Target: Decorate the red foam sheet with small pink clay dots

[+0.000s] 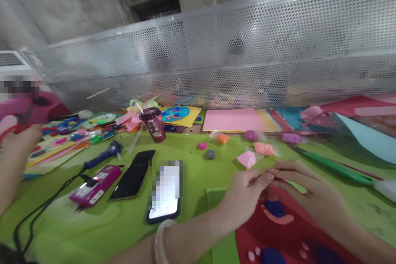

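Observation:
My left hand (pixel 243 200), with a pale bracelet (pixel 161 241) on its wrist, pinches its thumb and fingers together above a red sheet (pixel 262 235). My right hand (pixel 309 192) meets it from the other side, fingertips pressed close to the left ones. What lies between the fingertips is too small and blurred to name. Stuck on the red sheet are a dark blue disc (pixel 274 208), a curved pink strip (pixel 280 219), another blue disc (pixel 274 255) and several small pink dots. Beneath the red sheet, a green sheet (pixel 221 231) shows at the left.
Small bags of pink clay (pixel 246 159), orange clay (pixel 222 138) and purple clay (pixel 291 137) lie beyond my hands. Green scissors (pixel 337 167) are at right. Two phones, a glue gun (pixel 103 154) and a lidded cup (pixel 154 126) stand left. Another person's arm (pixel 15 161) reaches in.

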Demonstrator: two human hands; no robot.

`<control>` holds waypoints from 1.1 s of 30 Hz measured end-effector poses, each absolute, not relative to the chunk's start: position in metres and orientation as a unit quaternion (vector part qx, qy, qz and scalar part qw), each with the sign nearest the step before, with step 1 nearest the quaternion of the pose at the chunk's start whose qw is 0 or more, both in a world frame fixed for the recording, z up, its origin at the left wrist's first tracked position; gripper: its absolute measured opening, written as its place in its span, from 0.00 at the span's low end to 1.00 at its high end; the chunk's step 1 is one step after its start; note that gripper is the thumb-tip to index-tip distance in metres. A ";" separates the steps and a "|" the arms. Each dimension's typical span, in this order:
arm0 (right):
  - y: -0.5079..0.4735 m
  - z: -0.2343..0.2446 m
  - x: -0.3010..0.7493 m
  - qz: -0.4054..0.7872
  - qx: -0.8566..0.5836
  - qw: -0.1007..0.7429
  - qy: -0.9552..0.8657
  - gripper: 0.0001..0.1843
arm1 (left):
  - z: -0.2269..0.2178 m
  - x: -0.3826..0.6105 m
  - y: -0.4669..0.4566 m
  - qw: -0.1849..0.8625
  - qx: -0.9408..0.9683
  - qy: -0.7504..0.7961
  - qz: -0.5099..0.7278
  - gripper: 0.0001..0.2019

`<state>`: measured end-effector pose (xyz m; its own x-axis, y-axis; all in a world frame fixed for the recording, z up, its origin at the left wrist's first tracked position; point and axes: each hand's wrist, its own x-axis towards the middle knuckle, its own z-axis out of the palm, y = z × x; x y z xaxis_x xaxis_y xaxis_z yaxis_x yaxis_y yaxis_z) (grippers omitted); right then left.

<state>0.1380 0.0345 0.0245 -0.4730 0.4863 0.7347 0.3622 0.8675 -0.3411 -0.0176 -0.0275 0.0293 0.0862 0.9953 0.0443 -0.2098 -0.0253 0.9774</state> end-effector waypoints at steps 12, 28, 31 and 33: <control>0.036 0.024 0.142 -0.003 -0.194 0.460 -0.866 0.08 | 0.023 -0.020 -0.020 0.567 0.429 0.429 0.558 0.20; 0.039 0.016 0.140 0.065 -0.241 0.442 -0.862 0.04 | 0.024 -0.024 -0.017 0.540 0.413 0.429 0.595 0.21; 0.040 0.017 0.138 0.054 -0.234 0.437 -0.867 0.04 | 0.021 -0.024 -0.015 0.563 0.388 0.420 0.597 0.20; 0.040 0.018 0.137 0.045 -0.232 0.431 -0.871 0.05 | 0.019 -0.023 -0.015 0.576 0.376 0.414 0.596 0.21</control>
